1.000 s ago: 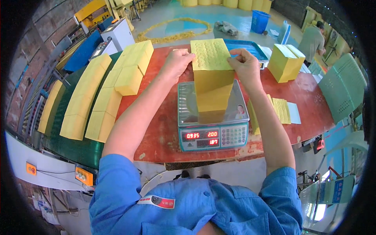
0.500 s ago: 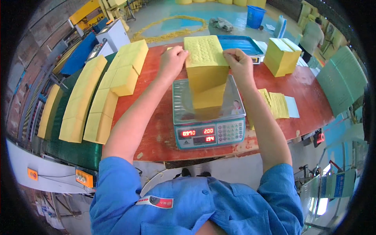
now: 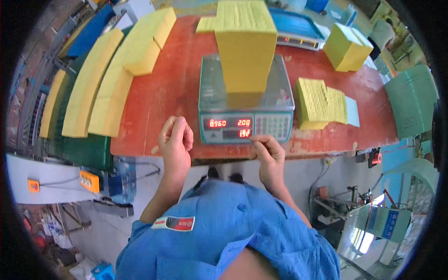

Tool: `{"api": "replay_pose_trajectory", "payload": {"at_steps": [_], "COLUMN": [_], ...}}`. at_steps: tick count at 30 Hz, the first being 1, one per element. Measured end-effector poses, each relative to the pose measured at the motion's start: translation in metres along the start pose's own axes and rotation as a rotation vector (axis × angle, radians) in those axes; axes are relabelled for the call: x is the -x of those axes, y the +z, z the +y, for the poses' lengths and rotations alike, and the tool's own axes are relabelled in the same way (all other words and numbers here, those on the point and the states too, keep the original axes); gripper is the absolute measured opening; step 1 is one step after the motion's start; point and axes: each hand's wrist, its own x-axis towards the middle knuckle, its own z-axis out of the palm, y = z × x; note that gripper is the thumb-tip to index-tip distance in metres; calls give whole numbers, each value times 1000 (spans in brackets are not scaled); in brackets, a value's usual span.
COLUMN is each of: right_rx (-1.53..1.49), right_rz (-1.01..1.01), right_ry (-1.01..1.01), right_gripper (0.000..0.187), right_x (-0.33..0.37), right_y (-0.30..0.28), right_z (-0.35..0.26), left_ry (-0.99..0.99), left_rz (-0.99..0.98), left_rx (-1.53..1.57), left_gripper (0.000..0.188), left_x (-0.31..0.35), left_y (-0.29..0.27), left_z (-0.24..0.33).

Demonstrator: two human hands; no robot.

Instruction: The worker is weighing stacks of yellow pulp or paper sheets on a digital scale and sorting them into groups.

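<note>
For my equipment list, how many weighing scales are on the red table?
2: the near scale, under the tall yellow stack, and the blue-trayed scale, behind it to the right.

We see a workshop or small factory, a big worn red table [image 3: 156,100], a weighing scale [image 3: 274,126] all lit up, long rows of yellow blocks [image 3: 91,86] on a green belt [image 3: 84,151], an orange button box [image 3: 89,181], another person [image 3: 382,33] far back
</note>
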Motion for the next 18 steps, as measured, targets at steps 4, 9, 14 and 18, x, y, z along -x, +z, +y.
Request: {"api": "replay_pose_trajectory", "payload": {"at_steps": [4,9,14,18], "right_rx": [39,18,-10,-69], "right_rz": [-13,18,55,56], "right_ry": [38,-25,20,19], "right_gripper": [12,11,11,12], "right_x": [16,18,31,29], "right_y": [-11,-41,-47,-53], "right_z": [8,1,4,8], "left_ry": [-16,36,8,9], "left_rz": [58,73,68,37], "left_rx": [-28,-106,-30,-33], "left_gripper": [31,29,28,26], "left_x": [23,44,53,43], "left_y": [-10,-19,-11,-1], "left_z": [-6,-9,-17,-14]}}
